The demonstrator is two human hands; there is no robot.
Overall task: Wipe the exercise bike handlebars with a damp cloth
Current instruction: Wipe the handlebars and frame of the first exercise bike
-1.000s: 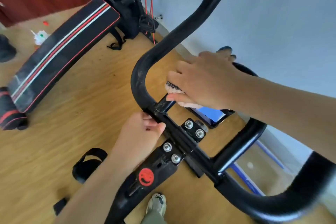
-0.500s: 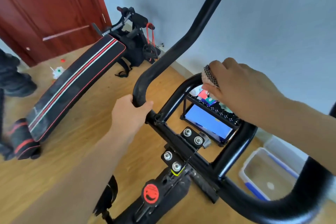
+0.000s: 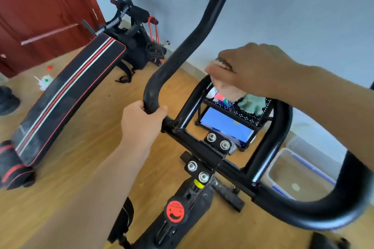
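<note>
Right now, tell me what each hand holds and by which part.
The left hand grips the left handlebar at its lower bend. The right hand holds the cloth bunched up, atop the inner loop.

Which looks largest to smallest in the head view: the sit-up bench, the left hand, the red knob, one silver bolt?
1. sit-up bench
2. left hand, gripping the handlebar
3. red knob
4. silver bolt
The hand and knob sit nearer the camera than the bench, so this ranks apparent size only.
</note>
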